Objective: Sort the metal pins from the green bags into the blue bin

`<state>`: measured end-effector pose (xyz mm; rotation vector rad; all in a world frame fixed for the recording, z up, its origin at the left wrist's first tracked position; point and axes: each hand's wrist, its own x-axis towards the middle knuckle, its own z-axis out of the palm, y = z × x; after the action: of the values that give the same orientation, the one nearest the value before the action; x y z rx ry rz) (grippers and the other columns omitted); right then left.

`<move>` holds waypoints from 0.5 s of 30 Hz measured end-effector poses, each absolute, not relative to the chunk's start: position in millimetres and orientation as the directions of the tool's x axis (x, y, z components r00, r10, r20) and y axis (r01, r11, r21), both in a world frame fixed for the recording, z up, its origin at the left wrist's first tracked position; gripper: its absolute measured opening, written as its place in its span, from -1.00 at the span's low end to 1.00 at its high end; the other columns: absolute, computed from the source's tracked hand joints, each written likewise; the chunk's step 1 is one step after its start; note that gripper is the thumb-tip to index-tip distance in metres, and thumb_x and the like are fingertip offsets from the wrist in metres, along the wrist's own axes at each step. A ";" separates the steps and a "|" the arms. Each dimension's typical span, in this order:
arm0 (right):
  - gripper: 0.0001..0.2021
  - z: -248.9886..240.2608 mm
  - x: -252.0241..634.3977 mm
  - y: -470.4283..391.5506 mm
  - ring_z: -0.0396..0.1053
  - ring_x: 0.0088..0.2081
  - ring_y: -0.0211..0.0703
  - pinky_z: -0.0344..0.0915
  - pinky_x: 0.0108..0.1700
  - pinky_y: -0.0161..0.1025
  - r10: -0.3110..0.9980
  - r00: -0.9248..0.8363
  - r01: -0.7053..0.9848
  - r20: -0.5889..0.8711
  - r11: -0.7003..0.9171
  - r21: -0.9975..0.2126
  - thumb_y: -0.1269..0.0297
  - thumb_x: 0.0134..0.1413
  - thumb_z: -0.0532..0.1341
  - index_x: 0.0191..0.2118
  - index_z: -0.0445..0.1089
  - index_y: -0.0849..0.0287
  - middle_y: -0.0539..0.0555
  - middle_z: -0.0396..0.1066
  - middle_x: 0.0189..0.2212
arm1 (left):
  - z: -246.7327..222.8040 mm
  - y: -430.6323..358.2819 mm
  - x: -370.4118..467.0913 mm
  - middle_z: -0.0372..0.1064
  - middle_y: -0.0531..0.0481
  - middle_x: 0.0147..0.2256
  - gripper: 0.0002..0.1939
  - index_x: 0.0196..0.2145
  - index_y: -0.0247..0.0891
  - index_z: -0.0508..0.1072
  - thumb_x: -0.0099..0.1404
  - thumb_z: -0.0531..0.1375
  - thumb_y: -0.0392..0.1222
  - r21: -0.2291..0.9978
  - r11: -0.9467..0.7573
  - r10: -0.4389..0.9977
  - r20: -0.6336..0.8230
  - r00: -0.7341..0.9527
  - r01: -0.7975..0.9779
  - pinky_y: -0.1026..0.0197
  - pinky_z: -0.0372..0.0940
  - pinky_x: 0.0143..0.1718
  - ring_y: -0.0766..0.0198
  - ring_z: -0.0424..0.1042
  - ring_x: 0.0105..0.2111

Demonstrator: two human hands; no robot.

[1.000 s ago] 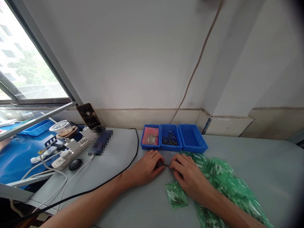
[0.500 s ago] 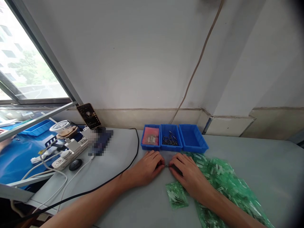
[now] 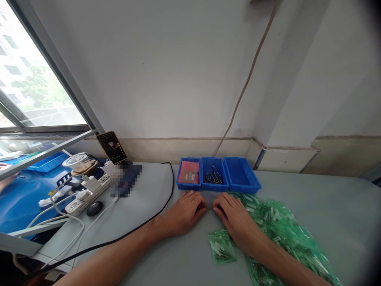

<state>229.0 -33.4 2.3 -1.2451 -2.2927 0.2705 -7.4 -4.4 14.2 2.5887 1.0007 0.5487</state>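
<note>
My left hand (image 3: 188,211) is closed in a pinch on a tiny thin metal piece (image 3: 208,208), whose end pokes out toward the right. Opposite it, my right hand (image 3: 235,217) is also closed, thumb and fingers pinched near that piece; what lies inside its grip is hidden. Below the right hand rests a small green plastic packet (image 3: 222,247) holding white and metal parts. Under and beside the right forearm spreads a pile of similar green bags (image 3: 285,222).
Behind the hands stand three blue bins: one with a pink packet (image 3: 189,170), one with dark metal screw-like parts (image 3: 213,177), one bare inside (image 3: 242,174). Leftward are a black cable (image 3: 125,237), a power strip (image 3: 89,194), a dark round object (image 3: 94,208) and a propped phone (image 3: 112,147).
My right fingertips have shifted slightly to the right, and the pinch has tightened. My left hand stays almost in place. The view has tilted very slightly.
</note>
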 end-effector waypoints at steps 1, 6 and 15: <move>-0.82 2.0 229.0 -33.4 0.36 -0.16 0.01 0.24 -0.11 -0.04 0.830 -0.443 0.726 0.337 0.554 -0.409 0.42 0.54 0.02 -0.14 0.32 0.10 0.10 0.41 -0.16 | 14.3 -4.5 -7.3 0.40 -0.03 -0.15 -0.90 -0.12 -0.21 0.34 0.62 0.09 -0.19 0.416 -0.706 0.692 0.236 0.682 0.573 0.14 0.24 -0.07 0.17 0.33 -0.14; -0.82 1.6 229.2 -33.5 0.37 -0.17 0.02 0.23 -0.10 -0.04 0.840 -0.430 0.732 0.331 0.539 -0.417 0.40 0.55 0.02 -0.15 0.32 0.09 0.09 0.41 -0.17 | 14.5 -4.7 -7.7 0.40 -0.03 -0.15 -0.90 -0.12 -0.21 0.34 0.62 0.09 -0.20 0.418 -0.710 0.687 0.239 0.686 0.566 0.14 0.24 -0.07 0.16 0.33 -0.14; -0.79 1.6 229.6 -33.0 0.37 -0.19 0.00 0.25 -0.12 -0.05 0.831 -0.421 0.731 0.363 0.548 -0.406 0.36 0.56 0.01 -0.16 0.33 0.09 0.10 0.43 -0.19 | 14.5 -3.9 -7.0 0.41 -0.04 -0.16 -0.90 -0.13 -0.22 0.34 0.62 0.09 -0.20 0.415 -0.708 0.692 0.243 0.680 0.572 0.13 0.24 -0.08 0.16 0.35 -0.15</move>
<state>229.6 -33.0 1.6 -1.2572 -2.2599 0.2516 -7.0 -3.9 14.5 2.5889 1.0018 0.5562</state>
